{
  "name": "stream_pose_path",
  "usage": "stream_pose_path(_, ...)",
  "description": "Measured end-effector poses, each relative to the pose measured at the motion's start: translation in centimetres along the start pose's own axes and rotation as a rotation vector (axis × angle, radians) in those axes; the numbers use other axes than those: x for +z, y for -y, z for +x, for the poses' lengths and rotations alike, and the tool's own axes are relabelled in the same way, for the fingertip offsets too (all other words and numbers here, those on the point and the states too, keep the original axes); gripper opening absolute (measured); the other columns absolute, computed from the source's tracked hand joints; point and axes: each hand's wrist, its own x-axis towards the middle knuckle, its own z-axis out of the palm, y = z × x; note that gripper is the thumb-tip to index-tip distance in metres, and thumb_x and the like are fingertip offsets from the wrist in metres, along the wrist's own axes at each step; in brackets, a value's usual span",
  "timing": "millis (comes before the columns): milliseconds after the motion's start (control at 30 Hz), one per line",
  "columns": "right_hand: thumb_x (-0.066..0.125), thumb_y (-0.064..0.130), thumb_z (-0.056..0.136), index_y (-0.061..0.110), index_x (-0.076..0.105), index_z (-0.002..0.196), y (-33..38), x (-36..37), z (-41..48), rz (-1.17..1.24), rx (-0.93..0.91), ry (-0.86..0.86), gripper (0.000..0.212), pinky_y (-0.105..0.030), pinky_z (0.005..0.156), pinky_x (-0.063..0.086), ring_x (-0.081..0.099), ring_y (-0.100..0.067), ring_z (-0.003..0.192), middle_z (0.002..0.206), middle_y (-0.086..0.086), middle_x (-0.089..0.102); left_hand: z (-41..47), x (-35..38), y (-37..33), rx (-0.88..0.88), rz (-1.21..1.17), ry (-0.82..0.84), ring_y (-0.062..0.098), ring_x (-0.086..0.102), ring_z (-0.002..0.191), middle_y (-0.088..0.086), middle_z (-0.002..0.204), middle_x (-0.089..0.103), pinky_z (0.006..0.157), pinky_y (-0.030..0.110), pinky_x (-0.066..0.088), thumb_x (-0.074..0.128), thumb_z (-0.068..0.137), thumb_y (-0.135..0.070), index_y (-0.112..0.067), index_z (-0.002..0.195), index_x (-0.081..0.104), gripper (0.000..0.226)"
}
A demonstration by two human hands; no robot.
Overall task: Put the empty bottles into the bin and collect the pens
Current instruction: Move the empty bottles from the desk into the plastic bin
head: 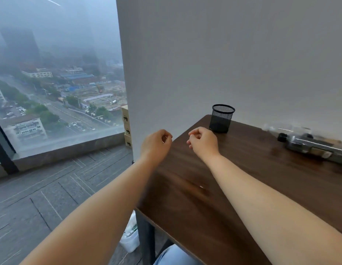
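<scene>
A clear plastic bottle with a black cap [311, 145] lies on its side at the right of the dark wooden desk [233, 169], blurred. A second clear bottle [286, 129] seems to lie behind it against the wall. A black mesh pen cup [221, 118] stands at the desk's far left corner; no pens show. A white bin [131, 238] sits on the floor under the desk's left edge. My left hand [156, 143] hovers at the desk's left edge, fingers curled, holding nothing. My right hand [202, 140] is curled beside the cup, holding nothing.
A white wall [223, 54] backs the desk. Left of it a large window [51, 73] overlooks a city, with stacked cardboard boxes [126, 127] on the sill. Grey carpet tiles [42, 197] cover the floor. A jeans-clad knee [174, 255] is below the desk.
</scene>
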Motion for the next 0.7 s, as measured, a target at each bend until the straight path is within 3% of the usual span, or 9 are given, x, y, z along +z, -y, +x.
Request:
stream_pose_path(300, 0.046, 0.01, 0.087, 0.025, 0.057, 0.077, -7.1, -16.1, -1.9, -0.05, 0.117, -0.31, 0.021, -0.029, 0.069, 0.054, 0.066, -0.015, 0.075, 0.067, 0.009, 0.064, -1.8, 10.8, -12.3, 0.227, -0.065, 0.173, 0.013, 0.053, 0.07, -0.011, 0.068, 0.052, 0.065, 0.027, 0.041, 0.046, 0.093, -0.023, -0.022, 0.099, 0.064, 0.019)
stream_pose_path(400, 0.048, 0.01, 0.089, 0.024, 0.056, 0.078, -9.4, -21.2, -3.5, -0.076, 0.151, -0.393, 0.02, -0.027, 0.069, 0.053, 0.066, -0.016, 0.075, 0.068, 0.008, 0.064, -3.2, 14.4, -16.3, 0.299, -0.098, 0.248, 0.016, 0.057, 0.076, -0.006, 0.076, 0.057, 0.069, 0.027, 0.044, 0.045, 0.093, -0.02, -0.021, 0.1, 0.065, 0.021)
stream_pose_path(500, 0.049, 0.01, 0.087, 0.03, 0.053, 0.071, -11.6, -26.1, -5.5, -0.092, 0.197, -0.473, 0.026, -0.034, 0.074, 0.056, 0.067, -0.021, 0.077, 0.072, 0.004, 0.067, -4.8, 17.8, -20.3, 0.379, -0.137, 0.319, 0.015, 0.054, 0.081, -0.006, 0.087, 0.056, 0.074, 0.028, 0.044, 0.043, 0.093, -0.017, -0.019, 0.102, 0.065, 0.023)
stream_pose_path(700, 0.051, 0.012, 0.086, 0.033, 0.049, 0.067, -14.6, -34.4, -9.7, -0.174, 0.258, -0.642, 0.028, -0.044, 0.079, 0.056, 0.068, -0.028, 0.082, 0.086, -0.008, 0.071, -9.1, 23.8, -27.4, 0.486, -0.208, 0.499, 0.01, 0.053, 0.087, -0.002, 0.112, 0.055, 0.079, 0.025, 0.042, 0.048, 0.092, -0.02, -0.016, 0.121, 0.054, 0.03)
